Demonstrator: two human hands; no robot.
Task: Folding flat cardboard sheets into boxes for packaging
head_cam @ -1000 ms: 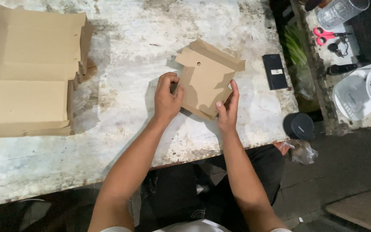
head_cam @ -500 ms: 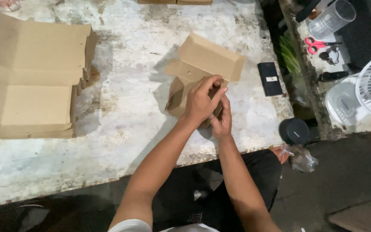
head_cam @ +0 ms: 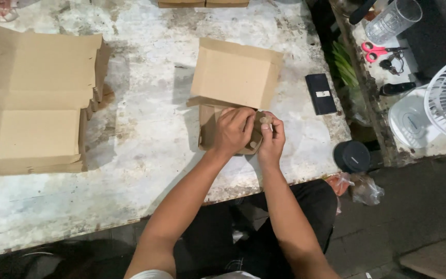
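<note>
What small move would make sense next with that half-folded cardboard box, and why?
Probably press the front flap down and inward. Both hands, left hand and right hand, pinch the near edge of the cardboard box, whose rear panel already stands up from the worn table, while the front looks only partly folded.

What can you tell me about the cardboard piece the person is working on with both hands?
The cardboard box is plain brown, unprinted card, partly folded up. A broad panel stands open at the far side with short flaps bent at its ends, and the lower part lies on the worn white table. The left hand presses over its near right corner, while the right hand pinches that same corner from the side. Nothing else touches it; what the fingers cover is hidden.
</note>
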